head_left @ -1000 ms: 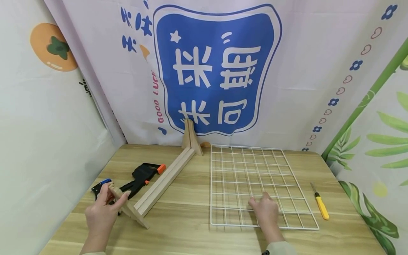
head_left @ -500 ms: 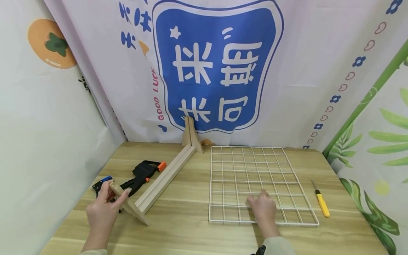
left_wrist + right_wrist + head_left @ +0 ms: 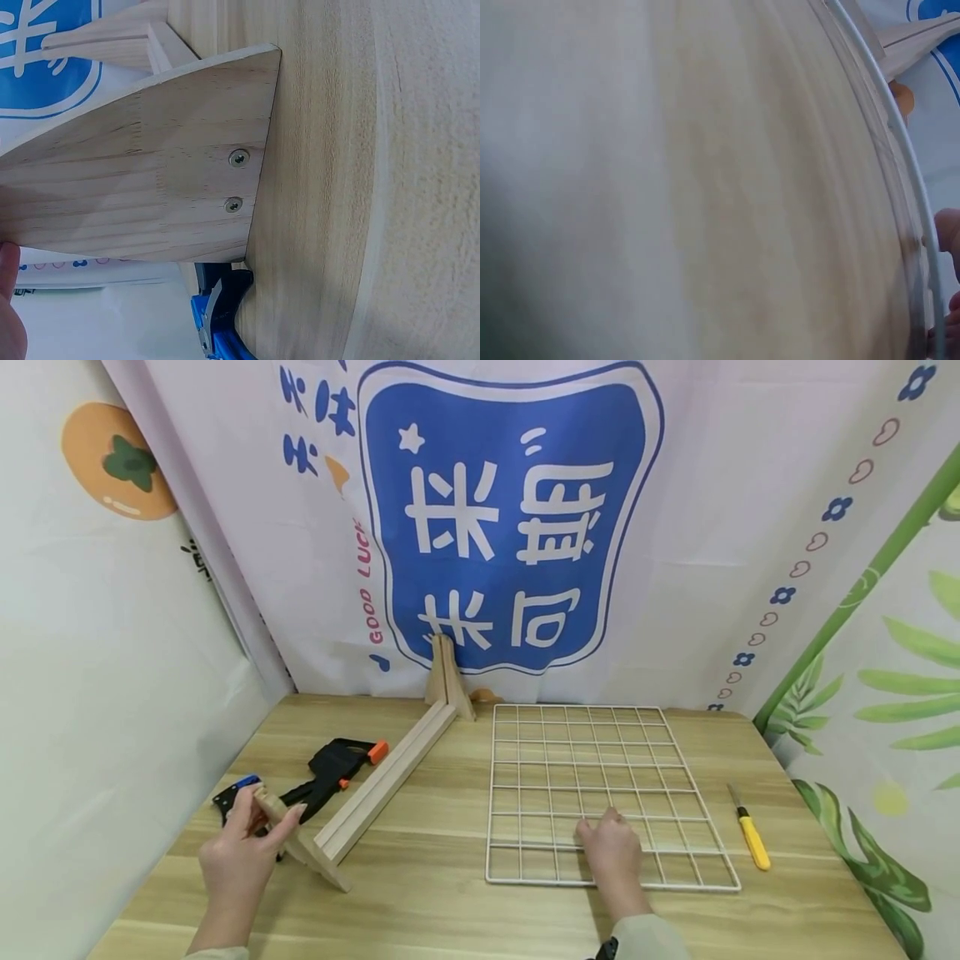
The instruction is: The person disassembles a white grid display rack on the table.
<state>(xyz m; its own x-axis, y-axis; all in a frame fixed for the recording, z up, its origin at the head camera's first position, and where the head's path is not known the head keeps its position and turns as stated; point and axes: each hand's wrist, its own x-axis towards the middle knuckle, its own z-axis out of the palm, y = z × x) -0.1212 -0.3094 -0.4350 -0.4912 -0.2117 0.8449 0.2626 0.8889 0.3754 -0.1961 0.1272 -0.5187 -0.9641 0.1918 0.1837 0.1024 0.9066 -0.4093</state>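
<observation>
My left hand [image 3: 242,853] pinches the upper end of the near wooden end piece [image 3: 318,858] between thumb and fingers. This end piece is part of a wooden frame, joined by a long wooden bar [image 3: 390,777] to a matching far end piece [image 3: 444,681]. In the left wrist view, two screw heads [image 3: 238,157] show on the end piece [image 3: 150,165]. My right hand [image 3: 613,856] grips a white wire grid panel [image 3: 630,790] near its front edge, with fingers curled at the wires. The right wrist view shows the panel's rim [image 3: 900,127] and part of the fingers [image 3: 948,229].
A black clamp with orange parts [image 3: 333,768] lies left of the wooden bar. Behind my left hand is a blue and black tool [image 3: 234,793], partly hidden. To the panel's right lies a yellow-handled screwdriver [image 3: 753,842]. A printed cloth [image 3: 750,527] hangs behind the table [image 3: 420,910].
My right hand and the grid panel have shifted slightly left. My left hand keeps its hold on the end piece. The head view has moved a little.
</observation>
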